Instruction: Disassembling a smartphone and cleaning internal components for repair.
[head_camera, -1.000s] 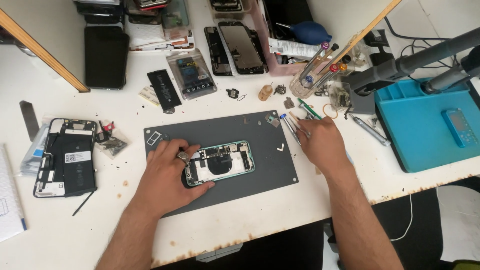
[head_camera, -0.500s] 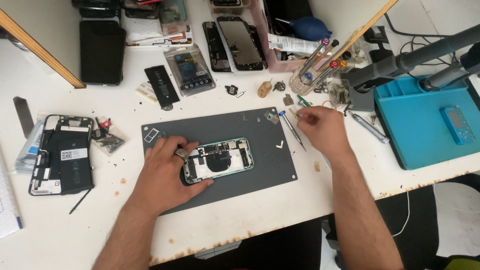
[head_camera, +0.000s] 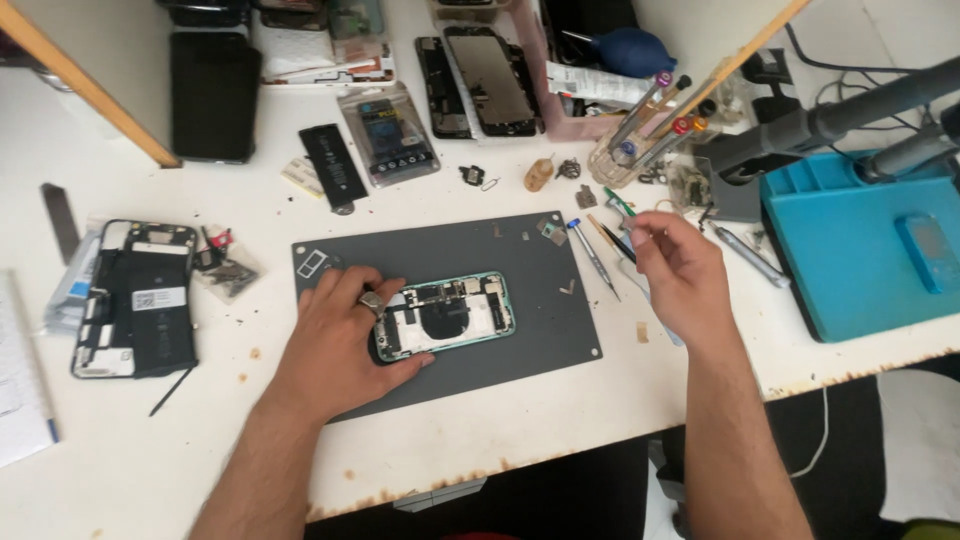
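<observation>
Left hand (head_camera: 335, 335) lies flat, fingers spread, pinning the opened phone (head_camera: 445, 315) on the grey mat (head_camera: 450, 250) mid-worktop. Right hand (head_camera: 680, 270) hovers over the loose tools at the mat's right edge: blue-tipped screwdriver (head_camera: 592, 255), tweezers (head_camera: 618, 205). Its fingers are curled; can't tell if they pinch anything. Risks: the sleeveless wrist could sweep the tiny loose parts (head_camera: 550, 230) off the mat, and the phone could skid if the left hand's pressure eases.

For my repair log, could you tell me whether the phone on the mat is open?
Open: the phone shows bare internals.
</observation>
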